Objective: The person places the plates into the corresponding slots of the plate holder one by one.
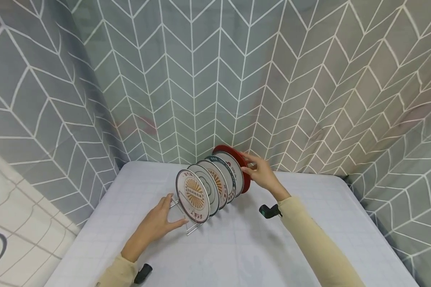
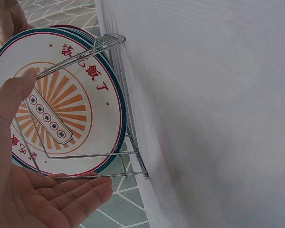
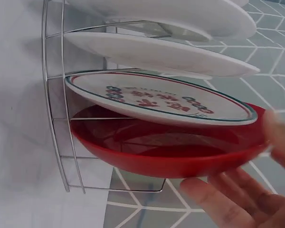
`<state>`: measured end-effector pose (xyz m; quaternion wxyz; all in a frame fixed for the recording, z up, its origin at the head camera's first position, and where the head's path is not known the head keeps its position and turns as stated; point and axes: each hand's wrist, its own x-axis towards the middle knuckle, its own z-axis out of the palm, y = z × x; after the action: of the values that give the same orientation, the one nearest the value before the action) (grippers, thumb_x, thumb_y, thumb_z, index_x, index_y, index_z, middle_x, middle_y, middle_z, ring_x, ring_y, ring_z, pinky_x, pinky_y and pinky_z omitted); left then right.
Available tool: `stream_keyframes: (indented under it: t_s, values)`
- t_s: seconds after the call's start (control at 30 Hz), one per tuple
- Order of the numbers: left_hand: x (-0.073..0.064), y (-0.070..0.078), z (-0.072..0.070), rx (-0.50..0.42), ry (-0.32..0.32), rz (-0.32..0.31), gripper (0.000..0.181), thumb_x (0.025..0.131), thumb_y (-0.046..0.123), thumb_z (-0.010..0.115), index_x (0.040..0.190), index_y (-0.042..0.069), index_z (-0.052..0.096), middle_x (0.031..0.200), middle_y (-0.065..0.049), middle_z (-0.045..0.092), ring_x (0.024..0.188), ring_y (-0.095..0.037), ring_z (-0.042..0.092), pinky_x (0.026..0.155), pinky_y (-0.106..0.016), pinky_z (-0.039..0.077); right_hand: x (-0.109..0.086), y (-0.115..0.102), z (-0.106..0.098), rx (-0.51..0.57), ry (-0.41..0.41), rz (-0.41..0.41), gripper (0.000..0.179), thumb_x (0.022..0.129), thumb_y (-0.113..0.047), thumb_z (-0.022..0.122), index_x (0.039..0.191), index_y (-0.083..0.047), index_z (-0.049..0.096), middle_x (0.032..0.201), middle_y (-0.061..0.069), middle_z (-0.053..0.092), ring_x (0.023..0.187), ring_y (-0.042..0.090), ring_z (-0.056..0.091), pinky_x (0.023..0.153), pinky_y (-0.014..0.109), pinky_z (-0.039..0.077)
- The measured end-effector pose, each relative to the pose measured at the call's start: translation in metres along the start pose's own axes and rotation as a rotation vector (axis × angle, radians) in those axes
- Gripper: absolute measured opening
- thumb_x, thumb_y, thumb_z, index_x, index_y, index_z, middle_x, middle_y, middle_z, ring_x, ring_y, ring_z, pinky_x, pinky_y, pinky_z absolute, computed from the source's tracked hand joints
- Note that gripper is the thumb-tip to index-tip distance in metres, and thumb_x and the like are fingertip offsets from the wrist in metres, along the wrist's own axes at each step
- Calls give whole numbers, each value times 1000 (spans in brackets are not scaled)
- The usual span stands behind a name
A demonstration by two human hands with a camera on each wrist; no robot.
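A wire dish rack (image 2: 142,164) holds several plates standing on edge in a row. The nearest plate (image 1: 192,196) is white with a dark rim and an orange sunburst. My left hand (image 1: 156,222) holds this end of the rack, thumb on one wire side and fingers along the other. At the far end is a deep red plate (image 3: 173,164), beside a white plate (image 3: 161,99) with red lettering. My right hand (image 1: 260,173) grips the red plate's edge, its thumb (image 3: 281,142) at the rim and the fingers (image 3: 228,199) beneath.
The rack stands on a table with a white cloth (image 1: 215,255). Behind it hangs a grey curtain (image 1: 201,79) with white chevron lines, and similar cloth encloses both sides. A small black device (image 1: 269,211) sits by the right wrist, another (image 1: 143,274) by the left.
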<state>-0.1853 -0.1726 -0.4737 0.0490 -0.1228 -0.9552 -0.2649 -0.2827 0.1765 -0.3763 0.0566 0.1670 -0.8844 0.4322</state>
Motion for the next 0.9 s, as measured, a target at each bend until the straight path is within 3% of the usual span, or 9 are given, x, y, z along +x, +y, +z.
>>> stream_keyframes:
  t_s: [0.13,0.23,0.4,0.63,0.9]
  values:
    - [1,-1,2,-3,-14,8,107,78,61,73,148,-6,28,142,-31,45,125,-46,53,101,-55,48,-19,9,-1,88,108,16,64,94,-20,67,151,-20,39,128,23,59,109,37,63,70,37,63]
    - [1,0,0,8,-7,5,106,78,60,73,148,-6,29,141,-30,46,124,-46,54,100,-55,49,-36,16,3,159,171,36,63,93,-23,68,150,-23,41,127,20,60,111,36,62,70,34,63]
    - [1,0,-2,14,-3,-7,106,78,59,74,148,-6,29,142,-31,45,124,-46,53,100,-56,49,-51,23,15,184,151,56,61,92,-25,69,148,-20,44,126,21,60,110,38,62,69,32,63]
    - [0,-1,-3,7,-11,-26,106,78,59,74,148,-7,28,143,-30,45,126,-46,52,102,-56,48,-56,23,18,221,150,44,58,92,-26,69,146,-21,47,124,22,61,107,38,63,70,37,63]
    - [1,-1,-2,10,4,-4,107,78,59,74,147,-8,29,142,-31,45,125,-47,53,100,-56,49,-77,28,32,285,148,117,54,94,-14,67,145,-11,48,125,24,60,108,40,61,72,36,63]
